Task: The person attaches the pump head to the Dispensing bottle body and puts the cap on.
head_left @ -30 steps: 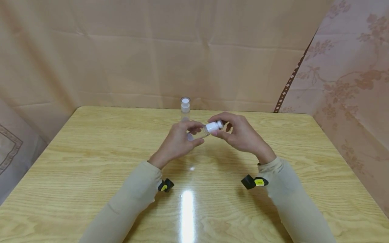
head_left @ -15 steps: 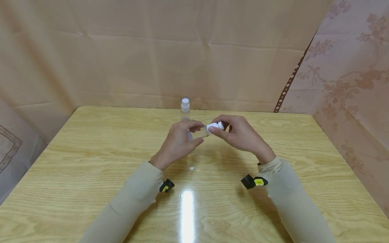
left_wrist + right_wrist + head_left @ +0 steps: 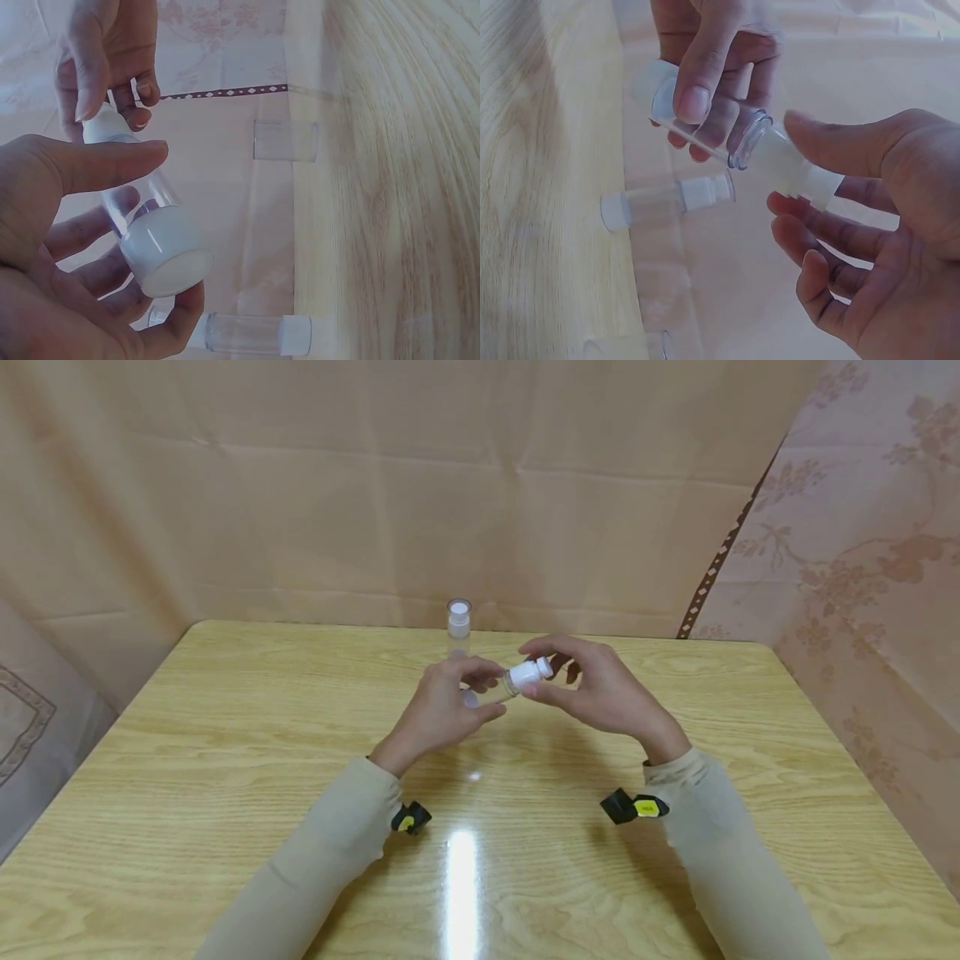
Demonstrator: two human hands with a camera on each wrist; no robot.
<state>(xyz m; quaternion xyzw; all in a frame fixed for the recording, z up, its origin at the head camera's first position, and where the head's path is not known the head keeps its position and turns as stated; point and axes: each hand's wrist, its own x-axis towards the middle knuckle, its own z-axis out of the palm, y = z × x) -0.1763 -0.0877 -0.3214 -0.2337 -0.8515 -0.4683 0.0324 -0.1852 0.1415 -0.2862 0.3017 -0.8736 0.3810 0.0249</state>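
My left hand grips a clear cylindrical pump bottle by its body, thumb on one side and fingers on the other. The bottle is tilted above the table, its white base toward the left and its white pump top toward the right. My right hand holds the pump top between thumb and fingertips. In the right wrist view, the thumb lies along the white collar and fingertips touch its lower side. The collar sits at the bottle's clear neck; whether it is threaded tight cannot be told.
A second clear bottle with a white pump and clear cover stands upright behind my left hand. A loose clear cap is on the wooden table near its far edge. Beige curtain hangs directly behind.
Right fingers closed further over the pump top half a second ago, then drew back, leaving more white showing now. The left hand and bottle stay nearly in place.
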